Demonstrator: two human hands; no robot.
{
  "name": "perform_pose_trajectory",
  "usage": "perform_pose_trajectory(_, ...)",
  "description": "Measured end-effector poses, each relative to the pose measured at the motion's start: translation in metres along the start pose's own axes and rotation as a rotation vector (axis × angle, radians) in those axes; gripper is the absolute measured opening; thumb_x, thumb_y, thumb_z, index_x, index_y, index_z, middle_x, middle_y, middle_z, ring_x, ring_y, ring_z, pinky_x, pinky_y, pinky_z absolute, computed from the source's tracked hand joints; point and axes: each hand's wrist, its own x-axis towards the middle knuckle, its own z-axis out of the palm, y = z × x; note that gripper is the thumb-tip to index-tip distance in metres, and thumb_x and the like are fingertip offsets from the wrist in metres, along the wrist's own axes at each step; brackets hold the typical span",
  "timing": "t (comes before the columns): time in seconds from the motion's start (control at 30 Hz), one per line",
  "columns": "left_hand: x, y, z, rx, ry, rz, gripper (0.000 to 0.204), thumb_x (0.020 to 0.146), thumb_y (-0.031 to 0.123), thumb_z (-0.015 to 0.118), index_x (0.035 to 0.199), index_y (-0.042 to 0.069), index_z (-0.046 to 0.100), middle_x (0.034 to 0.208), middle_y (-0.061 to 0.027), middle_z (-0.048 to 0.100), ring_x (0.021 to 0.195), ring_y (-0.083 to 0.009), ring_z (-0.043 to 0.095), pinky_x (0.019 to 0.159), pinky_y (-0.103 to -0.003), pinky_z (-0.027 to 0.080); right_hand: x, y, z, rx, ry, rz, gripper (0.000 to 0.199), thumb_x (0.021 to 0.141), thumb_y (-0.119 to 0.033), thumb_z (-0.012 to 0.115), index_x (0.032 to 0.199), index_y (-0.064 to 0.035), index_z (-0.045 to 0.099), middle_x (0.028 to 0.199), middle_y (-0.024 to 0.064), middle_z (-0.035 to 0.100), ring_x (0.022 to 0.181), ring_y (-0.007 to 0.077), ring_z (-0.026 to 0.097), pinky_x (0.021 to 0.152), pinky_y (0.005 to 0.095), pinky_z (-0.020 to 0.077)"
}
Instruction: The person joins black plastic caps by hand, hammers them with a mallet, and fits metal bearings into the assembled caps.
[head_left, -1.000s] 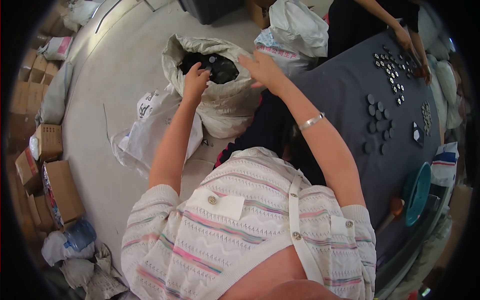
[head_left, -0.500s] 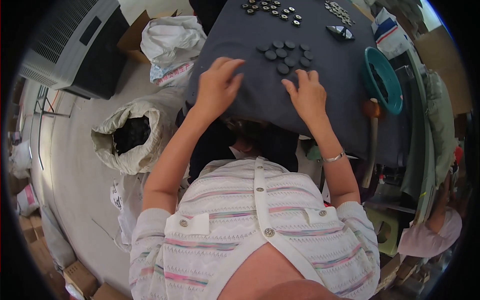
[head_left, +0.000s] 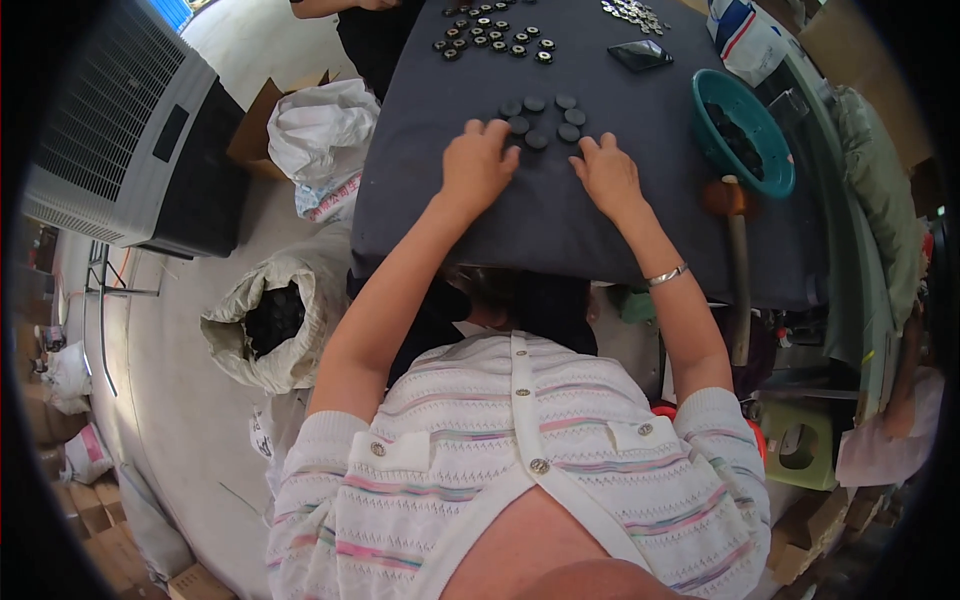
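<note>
Several round black discs (head_left: 536,141) form a loose cluster on the dark table cloth (head_left: 450,230). At the cluster's left side is my left hand (head_left: 477,165); its fingers are bent and apart from the thumb, with the fingertips beside the nearest disc. My right hand (head_left: 607,172) is at the right side, just below the discs, fingers and thumb apart. I see nothing held in either hand, though the undersides of the fingers are hidden. Farther back lie several black discs with metal centres (head_left: 497,46) and a pile of small silvery pieces (head_left: 635,14).
A teal basin (head_left: 783,187) of black pieces stands on the right, beside a wooden-handled mallet (head_left: 741,290). A dark shiny pointed object (head_left: 640,54) lies behind. Left of the table are an open woven sack (head_left: 225,345), a white bag (head_left: 325,130) and another person's arm (head_left: 320,8).
Both hands have come closer to the discs, the left moving right and lower over the cloth. Fewer discs show in the cluster. The whole view has shifted, and another person appears at the top.
</note>
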Motion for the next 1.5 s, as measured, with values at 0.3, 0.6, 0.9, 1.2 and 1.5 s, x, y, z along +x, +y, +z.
perform_pose_trajectory(0.3,0.04,-0.044,0.001,0.225,-0.139,0.024,0.028,0.082,0.024,0.061,0.108,0.013,0.062,0.096,-0.0179,0.058,0.081,-0.036,0.062,0.07,-0.044,0.051,0.043,-0.001,0.0,0.213,-0.02,-0.032,0.027,0.081,-0.019,0.067,0.104,-0.0063,0.06,0.101,0.0185,0.056,0.089,0.0357,0.061,0.079,0.0429,0.0506)
perform_pose_trajectory(0.6,0.037,-0.056,-0.003,0.073,-0.209,-0.033,0.022,0.087,0.024,0.058,0.105,0.013,0.065,0.095,-0.0161,0.059,0.087,-0.0349,0.061,0.079,-0.04,0.048,0.037,-0.001,-0.007,0.325,-0.154,0.015,0.026,0.079,-0.018,0.066,0.102,-0.0064,0.063,0.097,0.016,0.06,0.094,0.0333,0.061,0.083,0.0412,0.049)
perform_pose_trajectory(0.9,0.021,-0.008,0.001,0.329,-0.183,0.109,0.049,0.071,0.051,0.071,0.099,0.011,0.063,0.092,-0.0155,0.055,0.082,-0.0323,0.062,0.066,-0.043,0.052,0.041,-0.04,-0.006,0.177,-0.171,-0.106,0.03,0.075,-0.019,0.069,0.1,-0.0061,0.06,0.099,0.0174,0.061,0.093,0.0333,0.062,0.08,0.0442,0.0506)
perform_pose_trajectory(1.2,0.002,-0.018,0.013,0.363,-0.02,0.232,0.023,0.071,0.025,0.069,0.085,0.01,0.06,0.094,-0.0104,0.055,0.087,-0.0317,0.055,0.062,-0.043,0.049,0.051,-0.054,0.028,0.195,-0.14,-0.198,0.018,0.071,-0.016,0.064,0.086,-0.007,0.066,0.093,0.0146,0.065,0.089,0.0294,0.065,0.074,0.0408,0.0536)
perform_pose_trajectory(1.5,0.016,0.0,0.014,0.225,0.006,0.285,0.014,0.07,0.007,0.064,0.079,0.006,0.053,0.092,-0.0089,0.054,0.089,-0.0303,0.053,0.065,-0.041,0.047,0.035,-0.022,0.015,0.264,0.049,-0.15,0.014,0.067,-0.006,0.062,0.081,-0.0046,0.061,0.086,0.0128,0.058,0.084,0.0305,0.058,0.071,0.0393,0.0496)
